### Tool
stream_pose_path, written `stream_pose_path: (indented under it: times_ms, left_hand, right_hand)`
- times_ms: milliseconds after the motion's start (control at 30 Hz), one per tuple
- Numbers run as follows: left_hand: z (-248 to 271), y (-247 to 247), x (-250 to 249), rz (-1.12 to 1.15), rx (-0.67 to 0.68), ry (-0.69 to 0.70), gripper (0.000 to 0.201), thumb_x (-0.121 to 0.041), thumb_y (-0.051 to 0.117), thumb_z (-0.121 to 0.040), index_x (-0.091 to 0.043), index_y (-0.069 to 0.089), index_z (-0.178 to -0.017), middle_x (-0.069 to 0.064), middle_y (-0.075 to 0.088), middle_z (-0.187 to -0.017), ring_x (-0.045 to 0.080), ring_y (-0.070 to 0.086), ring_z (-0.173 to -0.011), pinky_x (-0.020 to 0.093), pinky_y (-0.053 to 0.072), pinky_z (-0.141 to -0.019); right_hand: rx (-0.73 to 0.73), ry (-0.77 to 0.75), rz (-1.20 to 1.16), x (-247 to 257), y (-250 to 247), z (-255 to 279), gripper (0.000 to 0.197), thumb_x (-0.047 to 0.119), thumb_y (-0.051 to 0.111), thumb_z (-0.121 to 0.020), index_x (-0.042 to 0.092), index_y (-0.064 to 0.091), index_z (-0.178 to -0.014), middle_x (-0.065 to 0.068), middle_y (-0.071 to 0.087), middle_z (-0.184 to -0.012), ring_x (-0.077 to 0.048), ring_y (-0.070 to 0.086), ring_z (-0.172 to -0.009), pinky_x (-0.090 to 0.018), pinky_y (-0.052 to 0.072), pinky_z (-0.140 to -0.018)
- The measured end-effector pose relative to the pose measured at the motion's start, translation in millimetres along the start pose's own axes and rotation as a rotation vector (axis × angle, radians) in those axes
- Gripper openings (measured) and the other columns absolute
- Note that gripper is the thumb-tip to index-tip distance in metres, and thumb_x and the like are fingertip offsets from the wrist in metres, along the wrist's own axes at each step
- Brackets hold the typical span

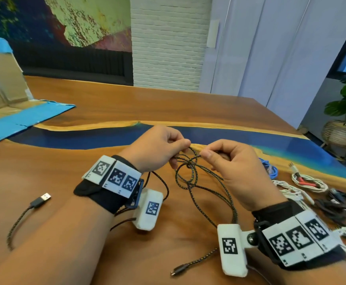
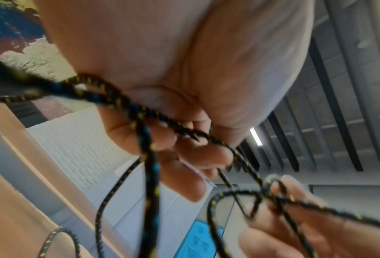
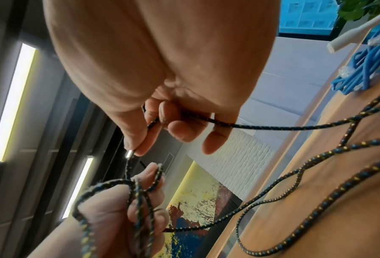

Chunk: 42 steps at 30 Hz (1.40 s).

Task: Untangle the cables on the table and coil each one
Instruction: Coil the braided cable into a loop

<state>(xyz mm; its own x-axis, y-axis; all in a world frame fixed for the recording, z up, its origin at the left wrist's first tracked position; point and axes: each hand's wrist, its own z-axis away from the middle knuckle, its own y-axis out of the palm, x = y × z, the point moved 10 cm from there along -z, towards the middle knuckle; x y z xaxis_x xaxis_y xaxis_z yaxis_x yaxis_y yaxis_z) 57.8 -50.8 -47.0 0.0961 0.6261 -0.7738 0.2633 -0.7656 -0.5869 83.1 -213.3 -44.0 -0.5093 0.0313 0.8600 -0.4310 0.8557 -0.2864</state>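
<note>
My left hand [image 1: 157, 148] pinches one strand of the braided cable [image 1: 196, 182] at its fingertips; my right hand [image 1: 227, 167] pinches another just opposite, with the knot [image 1: 189, 161] hanging between and slightly below both pinches, above the table [image 1: 110, 103]. If I pull my hands apart now, I judge the knot would cinch tighter rather than open. Loose loops trail under my wrists and could snag on the wrist cameras. Beyond my right hand lies the pile of other cables [image 1: 304, 188], and a swinging loop might catch it.
</note>
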Motion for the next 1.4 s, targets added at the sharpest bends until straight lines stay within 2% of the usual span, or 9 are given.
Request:
stream_pose_path:
  times_ms: [167,533,700,800,867,967,1100,1267,1400]
  left_hand:
    - [-2.7,-27.8,21.0,0.012,-0.189,-0.114,0.034,-0.035,0.049,-0.107,-0.013,0.061,-0.083,0.003,0.067,-0.056,0.020,0.075,-0.065,0.030,0.045,-0.062]
    - [5.6,-55.7,24.7,0.058,-0.139,-0.127,0.054,-0.057,0.061,-0.095,-0.008,0.052,-0.074,-0.007,0.046,-0.044,0.011,0.049,-0.043,0.046,0.055,-0.089]
    - [11.0,-52.3,19.9,0.169,-0.037,-0.115,0.057,-0.064,0.062,-0.083,-0.011,0.073,-0.100,-0.004,0.038,-0.052,0.013,0.034,-0.047,0.037,0.041,-0.064]
    - [12.0,-53.2,5.6,0.122,-0.066,-0.030,0.030,-0.042,0.069,-0.091,-0.013,0.077,-0.092,-0.014,0.052,-0.050,0.002,0.045,-0.046,0.022,0.038,-0.057]
    - [9.6,-49.9,4.1,0.077,-0.078,-0.015,0.025,-0.029,0.068,-0.095,-0.006,0.077,-0.091,-0.018,0.052,-0.045,-0.003,0.046,-0.042,0.011,0.035,-0.049]
    - [7.8,-40.5,3.1,0.034,-0.068,-0.004,0.028,-0.032,0.068,-0.096,-0.007,0.076,-0.087,-0.017,0.044,-0.043,0.001,0.040,-0.040,0.010,0.032,-0.044]
    - [3.5,-28.1,1.7,-0.041,-0.055,0.008,0.032,-0.044,0.069,-0.094,-0.016,0.075,-0.080,-0.002,0.049,-0.062,0.011,0.042,-0.058,0.027,0.040,-0.060]
    - [2.9,-31.2,1.4,-0.086,-0.144,0.007,0.035,-0.043,0.064,-0.098,-0.012,0.072,-0.083,-0.006,0.047,-0.058,0.008,0.038,-0.049,0.023,0.037,-0.052]
    - [5.4,-60.0,19.5,-0.018,-0.216,-0.057,0.040,-0.050,0.064,-0.096,-0.019,0.072,-0.073,0.001,0.036,-0.056,0.016,0.034,-0.049,0.029,0.038,-0.056]
  right_hand:
    - [-0.044,-0.048,-0.125,9.7,-8.8,3.2,0.009,0.020,0.071,-0.089,0.018,0.071,-0.080,-0.012,0.058,-0.072,-0.024,0.051,-0.071,-0.030,0.047,-0.067]
    - [-0.368,0.112,-0.183,-24.8,-59.6,-1.4,0.017,0.017,0.057,-0.103,0.016,0.061,-0.086,-0.003,0.054,-0.056,-0.021,0.053,-0.057,-0.046,0.053,-0.072]
    - [-0.566,0.199,-0.262,-36.7,-77.4,5.8,0.015,0.019,0.055,-0.105,0.014,0.059,-0.091,0.011,0.051,-0.047,-0.012,0.051,-0.049,-0.039,0.053,-0.062]
    - [-0.440,0.189,0.032,-29.8,-77.8,2.9,0.013,0.019,0.063,-0.100,0.016,0.069,-0.088,0.010,0.065,-0.065,-0.013,0.063,-0.068,-0.040,0.057,-0.071]
    - [-0.250,0.190,0.265,-24.4,-64.0,-1.2,0.014,0.015,0.065,-0.096,0.024,0.075,-0.094,0.008,0.071,-0.088,-0.010,0.065,-0.084,-0.023,0.051,-0.068]
    - [-0.028,0.223,0.474,-26.6,-36.9,-2.3,0.030,0.015,0.057,-0.095,0.038,0.075,-0.103,0.014,0.069,-0.105,0.000,0.058,-0.061,-0.017,0.046,-0.061]
    - [0.076,0.159,0.501,-14.2,-3.0,1.5,0.030,0.029,0.050,-0.096,0.047,0.075,-0.097,0.018,0.076,-0.099,0.006,0.066,-0.087,-0.042,0.045,-0.106]
    - [0.044,-0.024,0.380,15.2,14.3,5.8,0.027,0.033,0.058,-0.101,0.024,0.075,-0.083,0.012,0.063,-0.057,-0.008,0.058,-0.056,-0.030,0.048,-0.059]
    - [-0.234,-0.043,0.221,20.2,-35.5,3.8,0.032,0.033,0.053,-0.104,0.020,0.066,-0.079,-0.007,0.062,-0.058,-0.020,0.058,-0.045,-0.039,0.051,-0.053]
